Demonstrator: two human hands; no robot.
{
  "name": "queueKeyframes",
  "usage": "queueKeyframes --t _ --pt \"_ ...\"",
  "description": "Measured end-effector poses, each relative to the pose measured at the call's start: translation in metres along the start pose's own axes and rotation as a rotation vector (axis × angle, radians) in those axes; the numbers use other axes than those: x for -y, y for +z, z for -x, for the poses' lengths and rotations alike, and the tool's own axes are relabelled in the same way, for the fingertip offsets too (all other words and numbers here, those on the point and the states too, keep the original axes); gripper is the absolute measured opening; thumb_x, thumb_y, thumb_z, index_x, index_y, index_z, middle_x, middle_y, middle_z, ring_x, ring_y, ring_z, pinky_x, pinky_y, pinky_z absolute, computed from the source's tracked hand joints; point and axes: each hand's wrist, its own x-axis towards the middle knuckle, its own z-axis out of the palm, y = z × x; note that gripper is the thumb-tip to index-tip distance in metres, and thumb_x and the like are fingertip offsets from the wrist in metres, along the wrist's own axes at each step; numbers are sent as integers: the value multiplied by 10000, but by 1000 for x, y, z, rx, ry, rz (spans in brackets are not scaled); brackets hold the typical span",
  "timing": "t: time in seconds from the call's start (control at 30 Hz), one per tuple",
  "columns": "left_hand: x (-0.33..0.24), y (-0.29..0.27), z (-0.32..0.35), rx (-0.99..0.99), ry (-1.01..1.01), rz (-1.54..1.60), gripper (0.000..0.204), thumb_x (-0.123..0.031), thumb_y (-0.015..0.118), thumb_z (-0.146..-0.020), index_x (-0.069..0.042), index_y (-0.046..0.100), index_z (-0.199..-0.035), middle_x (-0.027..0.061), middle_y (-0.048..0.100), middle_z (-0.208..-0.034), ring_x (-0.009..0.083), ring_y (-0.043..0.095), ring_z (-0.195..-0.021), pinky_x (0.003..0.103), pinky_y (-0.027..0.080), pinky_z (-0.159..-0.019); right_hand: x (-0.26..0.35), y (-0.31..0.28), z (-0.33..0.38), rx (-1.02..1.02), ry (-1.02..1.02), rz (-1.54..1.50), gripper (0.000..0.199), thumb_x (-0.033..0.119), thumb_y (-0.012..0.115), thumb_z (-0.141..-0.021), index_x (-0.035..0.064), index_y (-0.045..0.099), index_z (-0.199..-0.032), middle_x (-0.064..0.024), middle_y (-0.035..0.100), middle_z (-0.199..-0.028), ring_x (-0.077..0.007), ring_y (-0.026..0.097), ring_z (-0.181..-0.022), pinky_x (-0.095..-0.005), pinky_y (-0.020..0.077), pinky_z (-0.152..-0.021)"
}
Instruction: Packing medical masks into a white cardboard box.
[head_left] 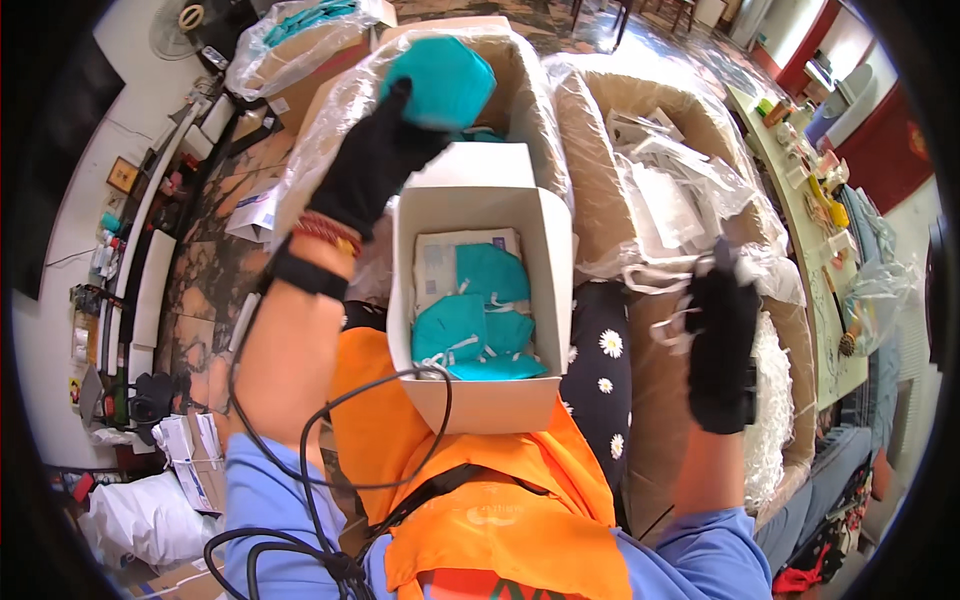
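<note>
The left hand (375, 160) is closing its grip on a teal mask (440, 80) above the white box (480, 395), which is holding more teal masks. The right hand (722, 345) is gripping a clear plastic wrapper (690, 275) beside the lined carton (650, 110)

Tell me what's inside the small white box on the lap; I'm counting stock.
The white box holds several teal masks piled over a flat pale packet. The masks cover the bottom, so anything beneath them is hidden, and an exact count isn't possible.

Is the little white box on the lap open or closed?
Open. The white box has its lid flap standing up at the back, so you can see teal masks lying inside it.
</note>
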Motion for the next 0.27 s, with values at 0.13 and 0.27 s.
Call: queueKeyframes --t 0.13,0.27 --pt "20 3 -9 -23 -457 828 330 -316 593 -1009 -113 570 -1269 218 627 -1243 319 645 -1117 395 564 -911 51 -53 -28 -310 -331 249 255 360 657 -970 126 628 -872 60 515 -652 -36 442 -503 -225 317 -458" --pt "66 28 5 136 -599 531 502 -364 677 -937 -152 521 -1365 164 609 -1263 322 632 -1118 418 541 -941 58 -161 -78 -189 -390 549 243 330 709 -940 96 660 -901 44 578 -660 -50 508 -529 -234 384 -490"
